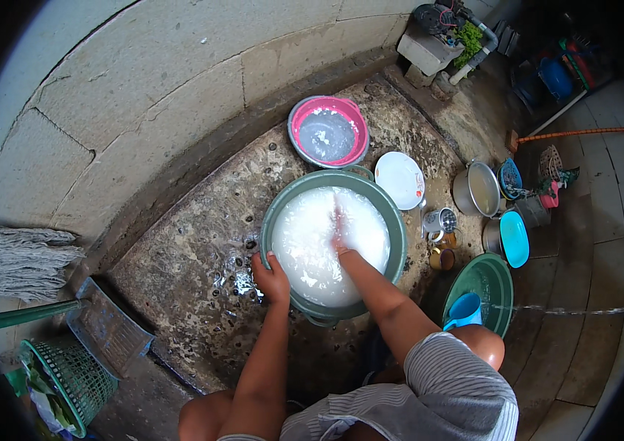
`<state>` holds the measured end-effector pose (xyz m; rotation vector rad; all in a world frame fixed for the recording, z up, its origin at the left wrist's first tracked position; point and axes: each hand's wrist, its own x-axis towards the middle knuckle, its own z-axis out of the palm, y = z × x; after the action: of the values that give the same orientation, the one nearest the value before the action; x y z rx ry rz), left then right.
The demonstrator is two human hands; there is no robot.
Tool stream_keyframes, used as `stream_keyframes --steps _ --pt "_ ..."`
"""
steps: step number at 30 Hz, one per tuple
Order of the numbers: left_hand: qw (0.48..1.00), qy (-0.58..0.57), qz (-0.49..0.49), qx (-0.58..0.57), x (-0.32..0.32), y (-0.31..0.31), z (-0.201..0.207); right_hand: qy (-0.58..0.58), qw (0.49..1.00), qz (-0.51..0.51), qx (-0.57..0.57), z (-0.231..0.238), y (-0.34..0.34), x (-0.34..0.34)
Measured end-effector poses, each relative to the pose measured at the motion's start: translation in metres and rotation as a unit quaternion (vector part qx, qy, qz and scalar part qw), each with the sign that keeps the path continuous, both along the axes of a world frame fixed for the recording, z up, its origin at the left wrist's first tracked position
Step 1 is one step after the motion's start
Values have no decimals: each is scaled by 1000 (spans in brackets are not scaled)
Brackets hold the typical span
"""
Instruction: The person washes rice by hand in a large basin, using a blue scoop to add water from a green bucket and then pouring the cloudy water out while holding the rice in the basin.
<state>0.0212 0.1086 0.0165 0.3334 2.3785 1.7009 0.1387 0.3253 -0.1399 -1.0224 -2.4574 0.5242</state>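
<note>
A large green basin (pixel 397 229) full of milky white water stands on the wet stone floor in front of me. My left hand (pixel 273 278) grips its near-left rim. My right hand (pixel 341 237) is plunged into the cloudy water near the middle, fingers blurred and mostly hidden under the surface, so what it touches cannot be told.
Behind the basin sits a pink tub (pixel 326 132) with water, and a white plate (pixel 400 179) to its right. Metal pots (pixel 476 189), cups and a turquoise lid (pixel 515 238) lie right. A green basin with a blue mug (pixel 465 310) is near my right knee. A mop (pixel 23 262) and green basket (pixel 69 376) stand left.
</note>
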Motion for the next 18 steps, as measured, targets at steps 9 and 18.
stream_keyframes --steps 9,18 --pt "997 49 35 -37 -25 -42 -2 -437 871 107 -196 208 -82 -42" --pt "997 64 11 -42 -16 -26 -7 -241 849 109 -457 265 -8 17"
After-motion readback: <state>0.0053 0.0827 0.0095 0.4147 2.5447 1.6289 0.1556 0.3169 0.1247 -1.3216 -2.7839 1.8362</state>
